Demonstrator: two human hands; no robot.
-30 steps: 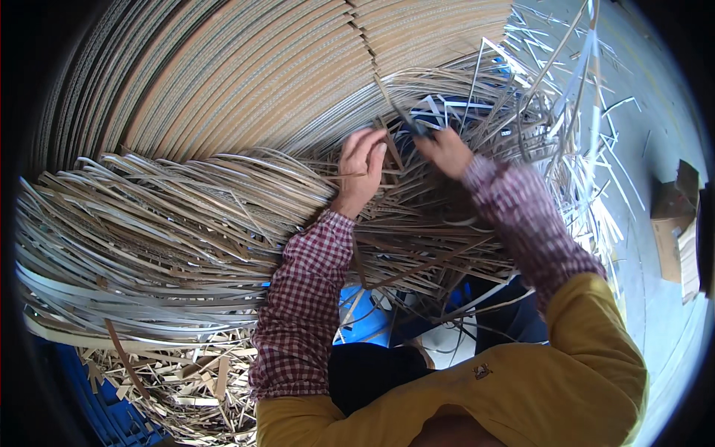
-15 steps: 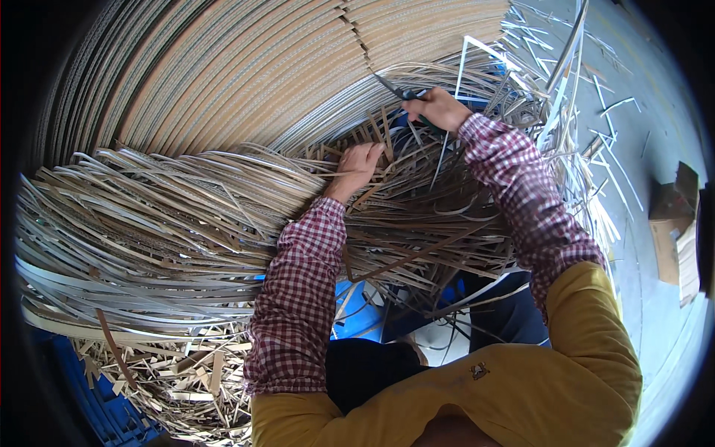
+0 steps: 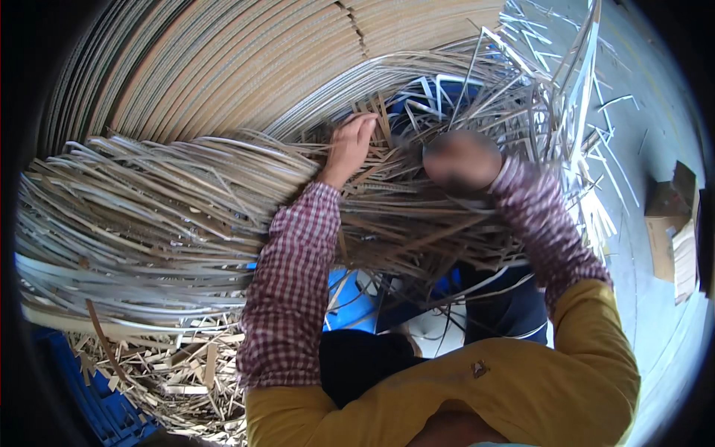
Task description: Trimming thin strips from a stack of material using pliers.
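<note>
My left hand (image 3: 348,146) is closed on thin cardboard strips (image 3: 223,186), its fingers pressed together at the right end of a thick bundle. Beside it, to the right, my right hand (image 3: 462,160) hovers over a tangle of loose strips (image 3: 439,231). Blur covers its fingers, so what they hold cannot be made out. A dark smear shows just left of that hand. Beyond both hands stands a large stack of corrugated cardboard sheets (image 3: 246,67), edges facing me.
Short cardboard scraps (image 3: 201,372) fill a blue crate (image 3: 89,395) at the lower left. Long pale strips (image 3: 588,89) stick up at the right, with more scattered on the grey floor (image 3: 625,223). A cardboard box (image 3: 663,238) stands at the far right.
My right hand has drawn back from the stack, down and to the right; the dark bladed tool it held is no longer distinct. My left hand has shifted slightly up and left.
</note>
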